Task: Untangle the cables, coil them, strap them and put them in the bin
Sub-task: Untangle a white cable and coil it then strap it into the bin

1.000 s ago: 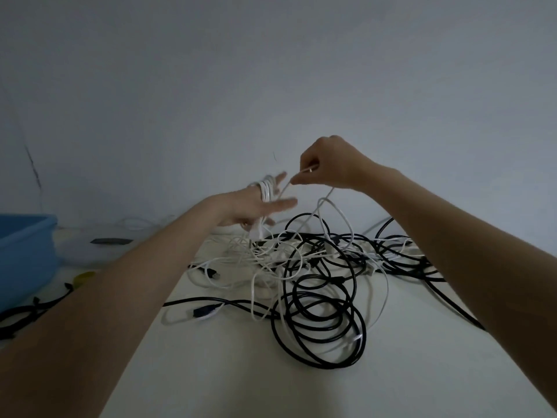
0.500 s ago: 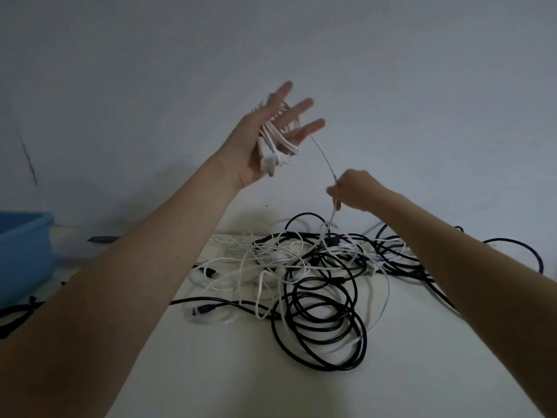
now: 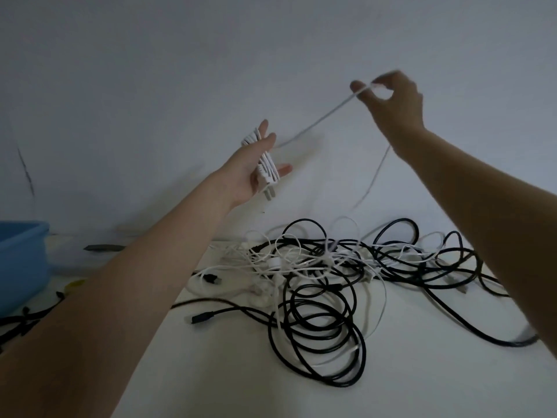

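While left hand (image 3: pixel 251 168) carries one coil (image 3: pixel 265 164), right hand (image 3: pixel 391 99) pinches its strand.

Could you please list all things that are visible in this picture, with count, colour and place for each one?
white cable coil: one, white, wound round the left hand's fingers, raised above the table
white cable strand: one, white, stretched in the air from the coil to the right hand
cable tangle: one pile, black and white cables mixed, centre of the table
bin: one, blue, left edge
straps: several, black, on the table near the bin
table: one, white
wall: one, pale grey, behind
left hand: one, fingers straight, carrying the coil
right hand: one, raised, pinching the strand
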Tool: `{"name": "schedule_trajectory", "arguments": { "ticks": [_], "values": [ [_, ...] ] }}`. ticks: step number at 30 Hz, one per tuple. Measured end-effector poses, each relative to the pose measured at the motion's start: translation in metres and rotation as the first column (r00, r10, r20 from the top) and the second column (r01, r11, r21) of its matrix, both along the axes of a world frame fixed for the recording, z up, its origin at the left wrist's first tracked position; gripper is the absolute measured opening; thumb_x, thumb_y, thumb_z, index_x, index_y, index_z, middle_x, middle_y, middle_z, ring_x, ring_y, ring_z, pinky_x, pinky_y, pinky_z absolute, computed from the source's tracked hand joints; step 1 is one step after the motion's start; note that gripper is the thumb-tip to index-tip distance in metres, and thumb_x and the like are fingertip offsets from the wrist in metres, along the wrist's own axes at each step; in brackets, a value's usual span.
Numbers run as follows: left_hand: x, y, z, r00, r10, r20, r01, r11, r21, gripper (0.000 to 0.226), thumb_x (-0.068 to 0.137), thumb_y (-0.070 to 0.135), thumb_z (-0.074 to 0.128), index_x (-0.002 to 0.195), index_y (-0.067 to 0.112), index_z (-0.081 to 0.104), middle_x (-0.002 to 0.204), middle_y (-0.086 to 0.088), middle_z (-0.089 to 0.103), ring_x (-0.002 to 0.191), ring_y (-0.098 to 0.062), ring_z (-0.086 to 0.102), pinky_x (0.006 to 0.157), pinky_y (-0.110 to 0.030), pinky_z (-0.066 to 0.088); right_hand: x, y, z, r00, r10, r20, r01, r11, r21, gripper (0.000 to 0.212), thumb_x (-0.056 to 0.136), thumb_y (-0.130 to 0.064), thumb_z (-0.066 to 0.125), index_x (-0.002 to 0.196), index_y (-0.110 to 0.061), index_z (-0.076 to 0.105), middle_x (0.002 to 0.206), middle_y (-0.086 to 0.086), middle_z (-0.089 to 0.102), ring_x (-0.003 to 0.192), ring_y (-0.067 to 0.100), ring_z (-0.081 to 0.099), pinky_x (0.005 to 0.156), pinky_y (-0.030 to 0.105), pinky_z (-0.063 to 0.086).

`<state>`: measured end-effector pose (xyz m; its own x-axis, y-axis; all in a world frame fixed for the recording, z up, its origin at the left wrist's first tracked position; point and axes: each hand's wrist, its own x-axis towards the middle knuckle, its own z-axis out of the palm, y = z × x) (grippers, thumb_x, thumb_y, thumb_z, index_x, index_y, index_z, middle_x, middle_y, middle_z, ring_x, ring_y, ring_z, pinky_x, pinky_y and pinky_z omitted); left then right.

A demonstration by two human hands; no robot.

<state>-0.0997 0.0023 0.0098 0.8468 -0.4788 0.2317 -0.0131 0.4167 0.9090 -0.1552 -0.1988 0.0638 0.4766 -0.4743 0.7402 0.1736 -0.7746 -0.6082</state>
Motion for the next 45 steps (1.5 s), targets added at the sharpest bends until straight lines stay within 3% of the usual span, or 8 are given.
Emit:
{"name": "schedule_trajectory", "arguments": {
  "ticks": [7, 11, 16, 21, 26, 31, 39, 45],
  "values": [
    [-0.002, 0.002, -0.012, 0.994, -0.101, -0.050, 0.103, 0.994, 0.039, 0.049, 0.098, 0.016, 0.048, 0.141, 0.036, 0.038, 0.155, -0.002, 0.026, 0.097, -0.032, 0.065, 0.078, -0.035, 0.058, 0.011, 0.008, -0.007, 0.927, -0.153, -0.342, 0.105, 0.982, -0.157, 0.048, 0.094, -0.045, 0.045, 0.122, -0.007, 0.053, 0.120, 0.017, 0.058, 0.112, 0.035, 0.053, 0.092, 0.037, 0.041],
    [-0.004, 0.013, -0.019, 0.963, -0.268, -0.032, 0.269, 0.944, 0.189, 0.046, 0.097, 0.022, 0.046, 0.141, 0.032, 0.039, 0.139, -0.008, 0.051, 0.081, -0.027, 0.071, 0.055, -0.026, 0.058, 0.002, 0.004, -0.039, 0.486, 0.002, -0.874, -0.085, 0.995, -0.045, 0.045, 0.098, -0.010, 0.037, 0.142, -0.014, 0.029, 0.090, 0.016, 0.063, 0.061, 0.025, 0.060, 0.061, 0.029, 0.046],
    [-0.008, 0.015, -0.025, 0.877, -0.479, -0.035, 0.467, 0.834, 0.294, 0.044, 0.089, 0.037, 0.046, 0.132, 0.031, 0.049, 0.118, -0.012, 0.066, 0.065, -0.015, 0.068, 0.050, -0.016, 0.051, 0.007, 0.030, -0.056, 0.601, 0.383, -0.701, -0.391, 0.906, 0.161, 0.037, 0.101, -0.027, 0.035, 0.120, -0.003, 0.056, 0.110, 0.015, 0.063, 0.089, 0.025, 0.059, 0.089, 0.036, 0.047],
    [-0.004, 0.019, -0.024, 0.892, -0.451, -0.018, 0.442, 0.866, 0.233, 0.051, 0.091, 0.051, 0.035, 0.136, 0.030, 0.046, 0.110, -0.013, 0.068, 0.052, -0.007, 0.062, 0.043, -0.015, 0.049, -0.002, 0.043, -0.083, 0.225, 0.867, -0.445, -0.562, 0.489, 0.667, 0.052, 0.101, -0.043, 0.018, 0.111, -0.012, 0.059, 0.087, 0.016, 0.064, 0.082, 0.026, 0.064, 0.090, 0.036, 0.048],
    [0.000, 0.019, -0.018, 0.956, -0.286, -0.066, 0.282, 0.957, -0.063, 0.056, 0.094, 0.055, 0.033, 0.143, 0.028, 0.032, 0.120, -0.011, 0.064, 0.072, -0.020, 0.071, 0.055, -0.021, 0.056, 0.005, 0.052, -0.108, 0.426, 0.524, -0.737, -0.525, 0.807, 0.270, 0.042, 0.102, -0.025, 0.034, 0.074, -0.007, 0.061, 0.055, 0.002, 0.047, 0.050, 0.017, 0.041, 0.054, 0.025, 0.043],
    [0.011, 0.014, -0.022, 0.999, 0.029, -0.040, -0.024, 0.994, 0.102, 0.067, 0.092, 0.053, 0.043, 0.149, 0.028, 0.019, 0.151, -0.001, 0.031, 0.113, -0.028, 0.056, 0.073, -0.033, 0.053, -0.008, 0.073, -0.091, 0.509, 0.304, -0.805, -0.626, 0.773, -0.104, 0.027, 0.097, -0.024, 0.047, 0.085, -0.010, 0.066, 0.057, -0.003, 0.047, 0.042, 0.009, 0.038, 0.040, 0.016, 0.035],
    [0.001, 0.026, -0.044, 0.817, -0.575, -0.049, 0.497, 0.659, 0.564, 0.104, 0.054, 0.070, 0.070, 0.142, 0.042, 0.022, 0.137, 0.003, 0.053, 0.110, -0.029, 0.063, 0.092, -0.039, 0.052, -0.015, 0.057, -0.049, 0.591, 0.254, -0.766, -0.604, 0.768, -0.212, 0.036, 0.079, -0.033, 0.072, 0.055, -0.012, 0.055, 0.048, -0.001, 0.038, 0.042, 0.008, 0.029, 0.043, 0.017, 0.026],
    [-0.020, 0.006, -0.041, 0.674, -0.726, -0.133, 0.652, 0.500, 0.570, 0.063, 0.071, 0.035, 0.070, 0.129, 0.034, 0.045, 0.102, -0.008, 0.072, 0.048, -0.006, 0.063, 0.047, -0.018, 0.051, -0.013, 0.050, -0.051, 0.714, 0.409, -0.569, -0.542, 0.836, -0.080, 0.057, 0.081, -0.037, 0.069, 0.042, -0.014, 0.035, 0.048, 0.004, 0.030, 0.039, 0.010, 0.022, 0.040, 0.016, 0.024]
  ]
}}
